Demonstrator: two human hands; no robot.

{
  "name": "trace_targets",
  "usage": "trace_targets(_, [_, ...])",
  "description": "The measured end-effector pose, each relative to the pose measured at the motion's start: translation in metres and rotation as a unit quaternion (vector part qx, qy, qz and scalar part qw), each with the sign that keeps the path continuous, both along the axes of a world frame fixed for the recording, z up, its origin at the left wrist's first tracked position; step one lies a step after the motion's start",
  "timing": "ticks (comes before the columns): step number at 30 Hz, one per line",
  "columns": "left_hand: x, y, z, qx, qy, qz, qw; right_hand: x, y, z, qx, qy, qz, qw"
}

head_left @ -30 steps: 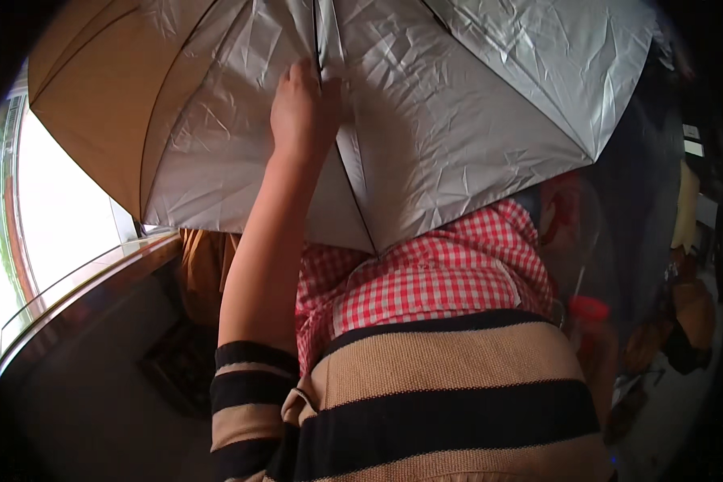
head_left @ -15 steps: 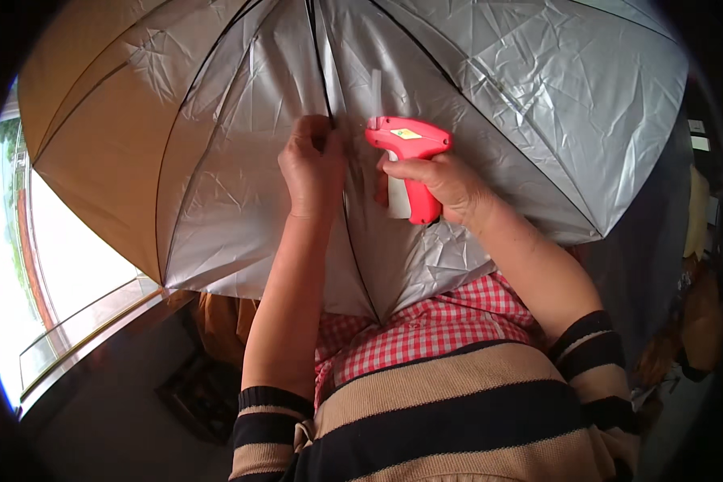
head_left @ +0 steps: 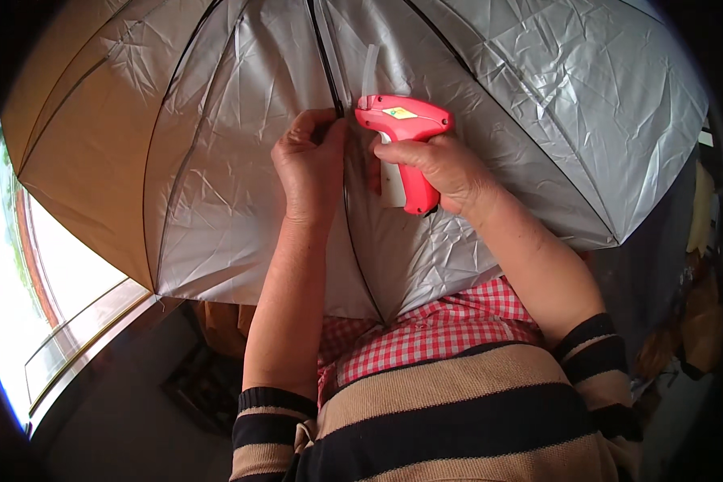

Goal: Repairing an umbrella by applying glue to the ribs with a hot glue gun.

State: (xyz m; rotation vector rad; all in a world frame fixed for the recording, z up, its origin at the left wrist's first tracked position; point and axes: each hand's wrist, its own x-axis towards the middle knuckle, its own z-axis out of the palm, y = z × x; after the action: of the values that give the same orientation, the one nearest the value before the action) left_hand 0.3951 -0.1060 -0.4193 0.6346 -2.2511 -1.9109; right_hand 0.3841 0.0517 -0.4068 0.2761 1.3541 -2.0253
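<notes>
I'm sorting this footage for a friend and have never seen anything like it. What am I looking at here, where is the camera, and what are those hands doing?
There is no machine here: these are a person's own two bare hands, filmed by a wide fisheye camera worn on the head and looking down, which is why straight edges bend near the rim. The forearms, in striped sleeves, come in from the lower edge.

In front of the person is an open umbrella, seen from inside: crinkled silver lining with thin dark ribs. The left hand pinches the fabric at one rib. The right hand grips a red pistol-shaped tagging gun, its nose right beside the left hand's fingers. Below lies a red-and-white checked cloth. A bright window is at the left.
</notes>
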Motion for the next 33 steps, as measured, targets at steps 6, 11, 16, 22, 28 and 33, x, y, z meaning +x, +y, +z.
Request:
trace_targets(6, [0.001, 0.003, 0.004, -0.015, -0.004, 0.002, 1.0, -0.001, 0.002, -0.007, -0.06, -0.019, 0.015, 0.998])
trace_targets(11, [-0.001, 0.001, 0.0, -0.033, -0.016, -0.001, 0.999, -0.005, 0.004, -0.011, -0.077, -0.028, 0.035, 0.996])
trace_targets(16, [-0.001, 0.001, -0.001, -0.043, -0.02, -0.005, 0.999, -0.007, 0.004, -0.012, -0.097, -0.056, 0.049, 0.992])
trace_targets(22, [-0.001, 0.003, 0.002, -0.018, -0.018, -0.002, 1.0, -0.008, 0.008, -0.006, -0.112, -0.069, 0.071, 0.989])
trace_targets(28, [0.001, 0.008, 0.008, 0.008, -0.011, -0.005, 1.0, -0.01, 0.001, -0.01, -0.116, -0.068, 0.05, 0.99])
trace_targets(33, [0.001, 0.011, -0.003, -0.051, 0.041, 0.005, 0.998, -0.009, -0.004, 0.006, -0.029, -0.075, 0.07, 0.994])
